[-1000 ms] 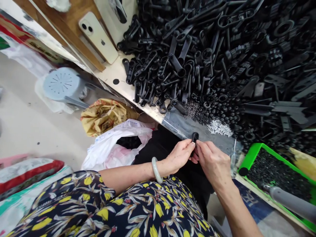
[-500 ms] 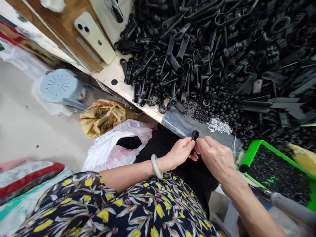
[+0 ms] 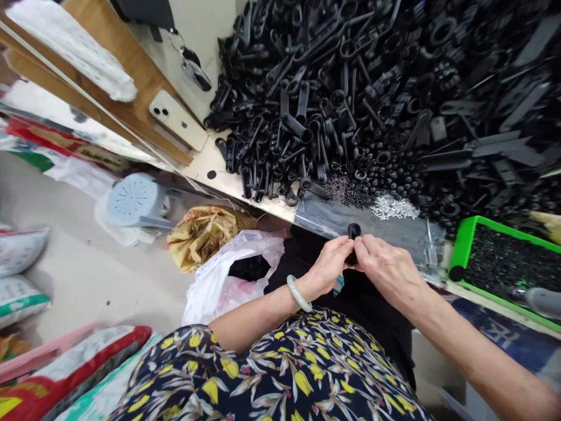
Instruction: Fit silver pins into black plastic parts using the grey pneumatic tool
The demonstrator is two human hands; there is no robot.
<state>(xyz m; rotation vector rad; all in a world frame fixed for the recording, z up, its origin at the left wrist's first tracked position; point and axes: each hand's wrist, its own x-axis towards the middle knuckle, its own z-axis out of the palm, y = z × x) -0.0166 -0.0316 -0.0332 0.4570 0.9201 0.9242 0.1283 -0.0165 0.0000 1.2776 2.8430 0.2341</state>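
Partly covered by the grip, a small black part (image 3: 354, 230) shows little of its lower end, and any smaller piece pinched there cannot be made out. The left hand (image 3: 328, 262), coming from eight o'clock, and the right hand (image 3: 385, 258), from four, close their fingertips on it, its rounded, shiny top poking up by the worktop's (image 3: 315, 217) near edge. Beyond, silver pins (image 3: 394, 207) lie at two o'clock; a black heap (image 3: 324, 105) at twelve runs out of view.

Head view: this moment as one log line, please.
left hand: grips small black round-topped part | right hand: touches same part | silver pins: on grey sheet
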